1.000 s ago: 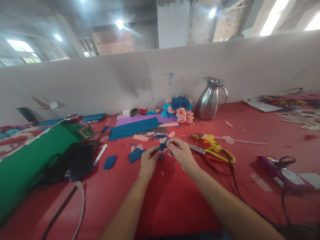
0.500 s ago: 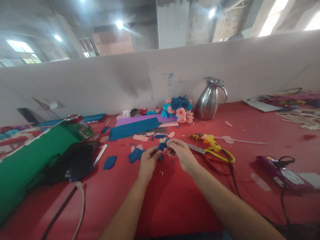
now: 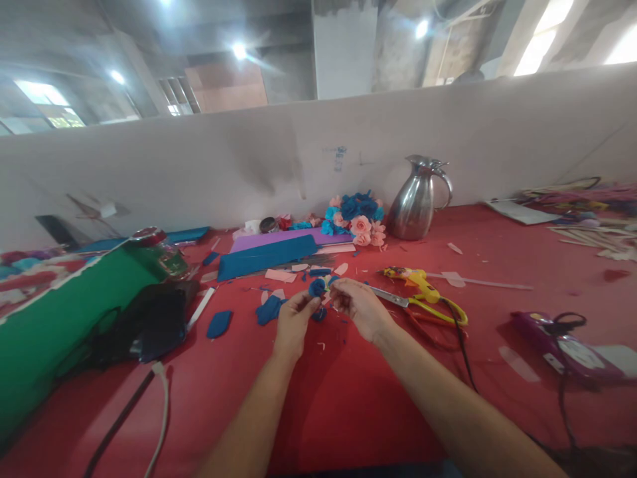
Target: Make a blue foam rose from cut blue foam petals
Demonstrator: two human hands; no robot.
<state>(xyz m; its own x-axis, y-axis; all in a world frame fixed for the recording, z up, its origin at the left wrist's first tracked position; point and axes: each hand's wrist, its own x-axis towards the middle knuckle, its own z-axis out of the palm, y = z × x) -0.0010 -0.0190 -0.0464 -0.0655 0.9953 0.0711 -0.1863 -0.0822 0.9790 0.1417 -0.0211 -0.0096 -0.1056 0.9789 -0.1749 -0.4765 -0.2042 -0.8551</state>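
My left hand (image 3: 293,325) pinches a small, partly rolled blue paper flower (image 3: 317,287) between thumb and fingers. Right beside it, my right hand (image 3: 363,311) has its fingertips closed on a blue paper petal (image 3: 334,281), mostly hidden by the fingers. A pale greenish bit shows between the two hands. Loose blue petals (image 3: 269,310) lie just left of my left hand, and a single cut blue petal (image 3: 219,324) rests farther left. Scissors (image 3: 438,311) with yellow handles and a yellow glue gun (image 3: 421,285) lie to the right of my right hand.
Behind my hands are blue paper sheets (image 3: 269,257), a bunch of pink and blue paper flowers (image 3: 361,216) and a steel jug (image 3: 415,199). A green box (image 3: 84,325) and a phone (image 3: 162,325) stand left. At right lies a purple power strip (image 3: 567,345) with black cords.
The blue flower has turned so its round face shows and sits slightly more left. My right fingers have drawn a little away from it, opening a small gap.
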